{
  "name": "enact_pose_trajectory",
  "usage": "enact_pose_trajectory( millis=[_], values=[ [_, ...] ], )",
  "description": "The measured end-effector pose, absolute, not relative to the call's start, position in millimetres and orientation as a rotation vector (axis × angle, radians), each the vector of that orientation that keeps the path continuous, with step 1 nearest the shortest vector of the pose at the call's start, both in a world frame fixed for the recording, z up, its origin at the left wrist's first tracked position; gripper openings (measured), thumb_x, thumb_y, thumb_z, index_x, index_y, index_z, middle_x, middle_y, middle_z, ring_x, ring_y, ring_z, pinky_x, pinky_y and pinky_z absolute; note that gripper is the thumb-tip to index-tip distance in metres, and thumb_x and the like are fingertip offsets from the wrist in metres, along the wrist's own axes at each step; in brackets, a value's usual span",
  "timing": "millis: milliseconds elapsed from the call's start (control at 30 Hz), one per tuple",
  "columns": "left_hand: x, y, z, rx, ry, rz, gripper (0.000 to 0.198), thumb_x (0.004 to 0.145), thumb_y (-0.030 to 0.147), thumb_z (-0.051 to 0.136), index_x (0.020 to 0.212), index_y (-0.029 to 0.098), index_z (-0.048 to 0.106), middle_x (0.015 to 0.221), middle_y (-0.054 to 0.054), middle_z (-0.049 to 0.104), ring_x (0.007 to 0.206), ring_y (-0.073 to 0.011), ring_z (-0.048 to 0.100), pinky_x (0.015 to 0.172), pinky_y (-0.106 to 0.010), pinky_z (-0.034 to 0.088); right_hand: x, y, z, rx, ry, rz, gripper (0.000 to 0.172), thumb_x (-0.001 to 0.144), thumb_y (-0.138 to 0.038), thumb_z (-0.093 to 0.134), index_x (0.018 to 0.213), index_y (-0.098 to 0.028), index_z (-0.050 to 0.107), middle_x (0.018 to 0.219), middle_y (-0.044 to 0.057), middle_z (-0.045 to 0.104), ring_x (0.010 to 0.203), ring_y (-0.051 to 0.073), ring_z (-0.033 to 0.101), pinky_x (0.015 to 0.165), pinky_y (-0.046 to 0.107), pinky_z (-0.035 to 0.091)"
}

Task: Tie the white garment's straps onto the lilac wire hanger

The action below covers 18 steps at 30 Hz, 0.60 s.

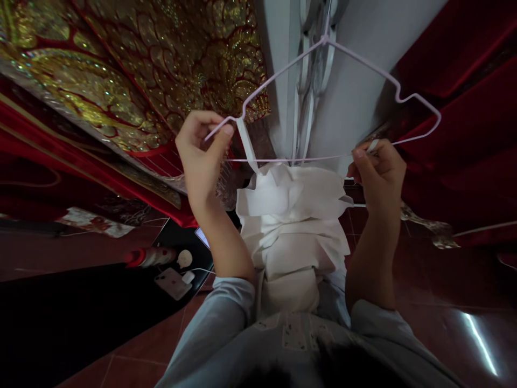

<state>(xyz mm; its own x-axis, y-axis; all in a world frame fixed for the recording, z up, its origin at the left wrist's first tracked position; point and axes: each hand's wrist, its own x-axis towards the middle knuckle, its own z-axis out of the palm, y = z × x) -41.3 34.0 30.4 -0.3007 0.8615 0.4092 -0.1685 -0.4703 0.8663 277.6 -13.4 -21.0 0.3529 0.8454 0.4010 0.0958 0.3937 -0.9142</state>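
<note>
A pale pink clothes hanger point(283, 73) is up in front of me, its hook end at the top of the view. My left hand point(202, 151) is closed on the hanger's left end. Just right of it, a white strap point(247, 141) loops over the hanger's notch and runs down to a white ruffled garment point(299, 215). My right hand point(377, 167) pinches a second white strap point(373, 145) by the hanger's lower bar, below the right shoulder. The garment hangs down in layered folds between my forearms. Fingers hide part of the right strap.
Gold-sequined red garments point(181, 64) hang at the left, plain red cloth point(464, 134) at the right. White metal scrollwork point(307, 97) stands behind the hanger. A phone point(173, 283), a white case and a red-capped bottle point(151, 256) lie on a black surface at lower left.
</note>
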Motion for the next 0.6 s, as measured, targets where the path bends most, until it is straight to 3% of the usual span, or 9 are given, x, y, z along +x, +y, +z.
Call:
enact_pose_trajectory(
  millis=[67, 133, 167, 300, 433, 533, 600],
  values=[
    [-36.9, 33.5, 9.0, 0.876, 0.927, 1.94, 0.038, 0.122, -0.001, 0.065, 0.09, 0.016, 0.075, 0.072, 0.002, 0.066, 0.063, -0.0111, 0.062, 0.06, -0.02, 0.049, 274.5, -14.9, -20.1, -1.071, -1.121, 0.615, 0.024, 0.09, -0.045, 0.089, 0.085, -0.027, 0.074, 0.057, -0.007, 0.06, 0.048, 0.009, 0.046, 0.05, 0.024, 0.028],
    [-32.3, 31.9, -14.2, 0.626, 0.875, 1.926, 0.044, 0.132, 0.027, 0.058, 0.091, 0.019, 0.073, 0.076, -0.001, 0.071, 0.069, -0.0147, 0.071, 0.066, -0.024, 0.057, 271.9, -17.8, -17.8, -1.078, -1.119, 0.614, 0.015, 0.093, -0.04, 0.082, 0.087, -0.027, 0.079, 0.057, -0.005, 0.063, 0.048, 0.01, 0.044, 0.05, 0.026, 0.029],
    [-30.0, 30.5, -24.8, 0.6, 0.83, 1.904, 0.043, 0.13, 0.04, 0.064, 0.093, 0.02, 0.073, 0.082, -0.003, 0.075, 0.077, -0.0167, 0.077, 0.073, -0.026, 0.062, 271.9, -19.4, -16.5, -1.078, -1.108, 0.611, 0.012, 0.093, -0.036, 0.078, 0.09, -0.026, 0.083, 0.058, -0.003, 0.065, 0.047, 0.01, 0.043, 0.05, 0.027, 0.029],
    [-23.7, 24.4, -49.0, 0.783, 0.781, 1.93, 0.062, 0.101, 0.076, 0.095, 0.092, 0.023, 0.065, 0.095, -0.003, 0.078, 0.095, -0.0209, 0.083, 0.091, -0.029, 0.067, 287.2, -20.2, -16.4, -1.055, -0.978, 0.464, 0.033, 0.083, -0.018, 0.063, 0.099, -0.022, 0.092, 0.059, 0.0, 0.071, 0.044, 0.01, 0.039, 0.047, 0.027, 0.023],
    [-22.9, 21.9, -47.4, 0.899, 0.839, 1.997, 0.07, 0.099, 0.084, 0.089, 0.09, 0.025, 0.055, 0.091, -0.002, 0.072, 0.097, -0.0228, 0.082, 0.091, -0.03, 0.067, 323.2, -9.6, -22.0, -1.03, -0.752, 0.21, 0.025, 0.076, -0.013, 0.071, 0.086, -0.022, 0.092, 0.06, 0.0, 0.069, 0.047, 0.01, 0.043, 0.049, 0.024, 0.021],
    [-23.1, 19.7, -42.7, 0.904, 0.831, 2.028, 0.067, 0.102, 0.08, 0.089, 0.089, 0.025, 0.054, 0.089, -0.002, 0.07, 0.093, -0.0227, 0.08, 0.091, -0.031, 0.067, 346.8, -1.1, -18.0, -1.078, -0.733, 0.261, 0.017, 0.079, -0.011, 0.078, 0.082, -0.021, 0.092, 0.07, 0.004, 0.077, 0.052, 0.011, 0.051, 0.05, 0.025, 0.034],
    [-22.6, 17.7, -40.3, 0.901, 0.838, 2.032, 0.061, 0.108, 0.075, 0.085, 0.089, 0.026, 0.054, 0.088, -0.003, 0.069, 0.091, -0.0227, 0.079, 0.092, -0.032, 0.067, 355.9, 3.4, -9.2, -1.107, -0.748, 0.305, 0.021, 0.08, -0.006, 0.078, 0.082, -0.021, 0.093, 0.076, 0.005, 0.081, 0.056, 0.012, 0.06, 0.054, 0.026, 0.045]
  ],
)
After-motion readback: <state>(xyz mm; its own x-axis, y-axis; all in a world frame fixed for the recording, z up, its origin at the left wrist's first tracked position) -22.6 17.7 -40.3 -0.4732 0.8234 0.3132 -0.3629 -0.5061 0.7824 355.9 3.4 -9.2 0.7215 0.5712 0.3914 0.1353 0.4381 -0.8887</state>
